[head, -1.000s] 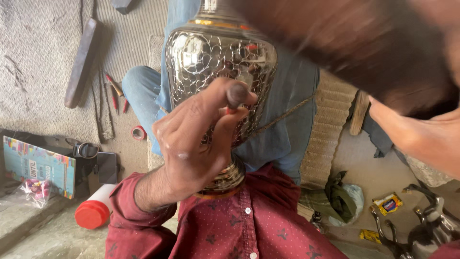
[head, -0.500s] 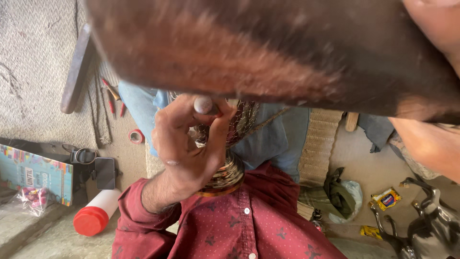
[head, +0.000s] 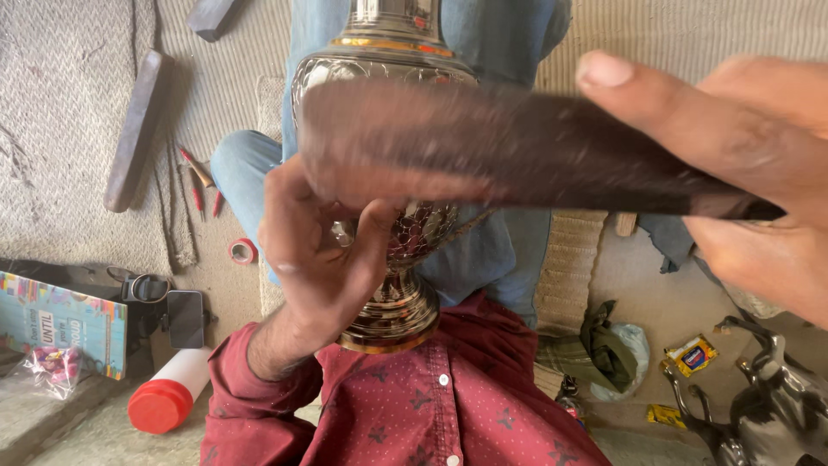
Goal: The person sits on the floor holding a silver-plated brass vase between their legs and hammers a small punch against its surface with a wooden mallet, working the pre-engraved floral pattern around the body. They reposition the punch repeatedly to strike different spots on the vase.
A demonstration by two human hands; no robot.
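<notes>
vase (head: 392, 216): glossy engraved metal (gold-banded) | bar (head: 517, 160): dark matt wood | shirt (head: 466, 406): soft cloth | bottle (head: 172, 393): smooth plastic

Engraved silver metal vase (head: 392, 78), gold bands at neck and foot, lies tilted along the person's lap, foot against the red shirt. Dark flat wooden bat (head: 517, 160), motion-blurred, crosses the vase body, its broad face just above the engraved belly.

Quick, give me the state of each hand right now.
Left hand: closed against the engraved metal vase, apparently pinching a small tool; the tool is hidden.
Right hand: closed on a dark wooden mallet, blurred.
</notes>
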